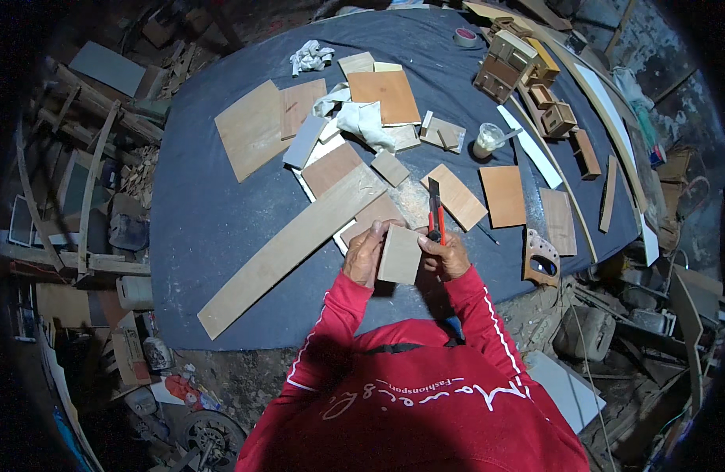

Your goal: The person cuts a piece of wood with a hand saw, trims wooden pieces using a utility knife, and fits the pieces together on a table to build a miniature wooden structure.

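Close to my body, between both hands, is a small pale wooden block. My left hand is closed on its left edge, with some fingers hidden behind it. My right hand steadies the block's right edge and also grips a red and black utility knife, which points away from me. Beyond my hands lie a small square wood piece and a light wooden board. A long plank slants toward the near left.
The dark cloth covers the table. To the right are a handsaw, an orange-brown panel and a plastic cup with a stick in it. Small wooden drawer boxes stand at the far right. White rags lie among boards.
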The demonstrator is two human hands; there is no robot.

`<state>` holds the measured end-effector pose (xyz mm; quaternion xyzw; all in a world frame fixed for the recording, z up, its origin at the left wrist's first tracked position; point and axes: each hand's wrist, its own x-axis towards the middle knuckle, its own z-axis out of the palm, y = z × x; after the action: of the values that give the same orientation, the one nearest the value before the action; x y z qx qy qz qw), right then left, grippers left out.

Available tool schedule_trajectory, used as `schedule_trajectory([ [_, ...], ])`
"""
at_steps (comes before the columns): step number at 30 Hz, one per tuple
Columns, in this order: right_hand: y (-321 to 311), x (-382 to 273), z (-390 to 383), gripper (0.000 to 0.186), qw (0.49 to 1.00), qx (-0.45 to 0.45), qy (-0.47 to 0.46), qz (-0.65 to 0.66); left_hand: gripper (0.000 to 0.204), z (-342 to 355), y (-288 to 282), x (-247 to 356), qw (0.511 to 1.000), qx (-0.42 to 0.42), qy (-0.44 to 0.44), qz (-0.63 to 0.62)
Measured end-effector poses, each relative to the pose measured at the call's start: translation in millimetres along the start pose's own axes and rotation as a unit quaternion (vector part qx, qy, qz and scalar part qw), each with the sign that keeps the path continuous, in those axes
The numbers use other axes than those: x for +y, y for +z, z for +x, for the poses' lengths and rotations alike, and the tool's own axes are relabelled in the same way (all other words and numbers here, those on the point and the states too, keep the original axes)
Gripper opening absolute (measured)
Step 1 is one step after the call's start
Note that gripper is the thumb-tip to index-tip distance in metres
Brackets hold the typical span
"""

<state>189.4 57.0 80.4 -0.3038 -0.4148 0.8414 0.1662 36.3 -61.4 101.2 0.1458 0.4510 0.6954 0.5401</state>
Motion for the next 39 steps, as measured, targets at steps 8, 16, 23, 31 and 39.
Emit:
schedule_trajectory([
  [8,2.9,15.3,-0.3,0.022,0.996,-0.011,0.05,0.077,0.023,12.8,-24.9,-17.0,0.998,0.014,0.042,-0.046],
  [16,3.8,29.3,5.4,0.021,0.993,0.095,0.021,0.062,0.034,8.7,-26.2,-18.8,0.999,0.029,0.018,0.024],
  [23,-3.4,57.4,13.3,0.021,0.964,0.181,-0.141,-0.132,0.054,11.6,-40.5,-43.0,0.979,0.006,0.059,0.193],
  [31,5.8,51.7,-11.8,0.035,0.989,0.145,0.023,0.015,0.055,6.4,-31.3,-54.5,0.996,0.076,-0.001,0.04],
  [39,21.9,67.4,-29.6,0.04,0.938,0.226,-0.094,-0.244,0.047,10.3,-25.7,-76.1,0.954,0.128,0.072,0.261],
])
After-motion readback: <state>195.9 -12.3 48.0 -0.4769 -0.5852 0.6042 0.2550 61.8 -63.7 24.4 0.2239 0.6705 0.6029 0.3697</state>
